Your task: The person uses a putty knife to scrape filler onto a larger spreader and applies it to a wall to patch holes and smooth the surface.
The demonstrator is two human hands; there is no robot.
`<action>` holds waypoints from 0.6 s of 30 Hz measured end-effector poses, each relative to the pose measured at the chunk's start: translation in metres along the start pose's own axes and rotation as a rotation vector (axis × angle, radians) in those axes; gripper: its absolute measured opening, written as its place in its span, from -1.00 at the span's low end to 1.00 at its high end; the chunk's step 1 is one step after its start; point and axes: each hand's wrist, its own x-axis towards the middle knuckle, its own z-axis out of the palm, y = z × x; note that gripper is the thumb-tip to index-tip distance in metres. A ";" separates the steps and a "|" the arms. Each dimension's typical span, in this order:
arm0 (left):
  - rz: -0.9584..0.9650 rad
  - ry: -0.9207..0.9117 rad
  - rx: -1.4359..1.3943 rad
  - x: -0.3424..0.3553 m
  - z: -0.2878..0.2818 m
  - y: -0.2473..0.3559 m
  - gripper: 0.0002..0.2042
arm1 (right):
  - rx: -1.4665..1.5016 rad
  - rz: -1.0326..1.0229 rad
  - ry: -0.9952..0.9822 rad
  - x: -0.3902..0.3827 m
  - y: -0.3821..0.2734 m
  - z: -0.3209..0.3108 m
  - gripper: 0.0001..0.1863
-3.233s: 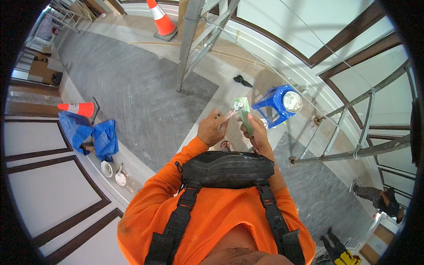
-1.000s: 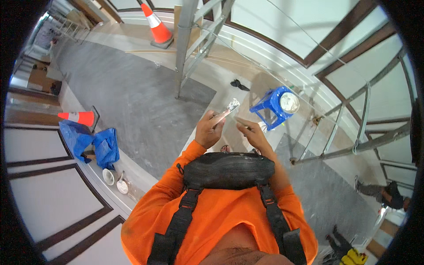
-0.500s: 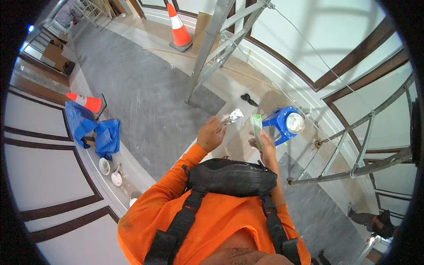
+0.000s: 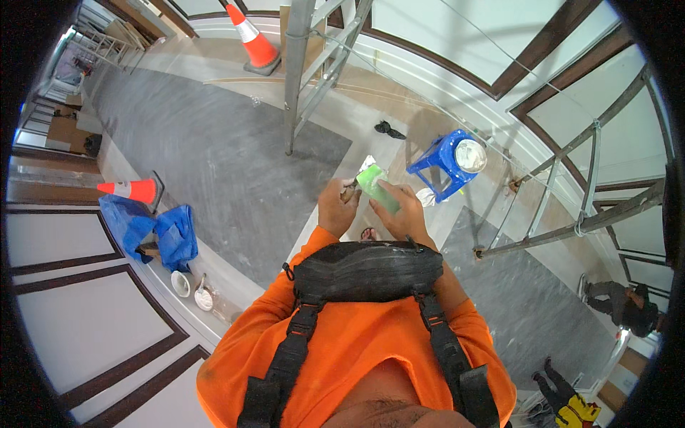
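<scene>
**Two hands meeting on a green block and a small metal blade, seen from above**

Head view: You stood high up, looking straight down past your orange sleeves and a black chest pack. Your left hand [image 4: 337,208] was curled shut around the handle of a small scraper [image 4: 362,171], its pale metal blade pointing up and away from you. Your right hand [image 4: 403,214] gripped a flat green block [image 4: 377,188], thumb on top and fingers folded beneath it. The block's long axis ran on a slant, from your right hand up and leftward toward the blade. Its far end sat touching, or just beside, the blade; I could not tell which. Both hands were close together in front of your chest, the left one nearer the blade, the right one carrying the block.

Far below your hands stood a blue plastic stool [image 4: 444,162] with a white bucket [image 4: 471,155] on it, holding something pale; the contents were too small to make out. To your left, two small white bowls [image 4: 191,288] lay on a ledge beside a crumpled blue tarp [image 4: 153,232]. Two orange traffic cones [image 4: 251,39] and grey scaffold poles [image 4: 300,71] stood around you. Another person [image 4: 621,303] was at the lower right edge.
</scene>
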 end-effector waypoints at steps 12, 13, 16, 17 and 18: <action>-0.047 -0.134 -0.042 -0.028 0.007 -0.014 -0.72 | 0.023 0.128 0.172 0.047 0.018 -0.001 -0.54; -0.083 -0.114 -0.039 -0.028 0.008 -0.022 -0.71 | 0.078 0.034 0.246 0.049 0.007 -0.007 -0.54; -0.157 -0.076 0.022 -0.022 0.001 -0.029 -0.69 | 0.385 0.034 0.198 0.044 -0.009 -0.021 -0.52; -0.264 -0.102 -0.104 -0.020 0.000 -0.033 -0.70 | 0.509 0.082 0.134 0.039 -0.012 -0.025 -0.52; -0.368 -0.128 -0.227 -0.017 -0.003 -0.033 -0.71 | 0.759 0.141 0.120 0.036 -0.017 -0.027 -0.55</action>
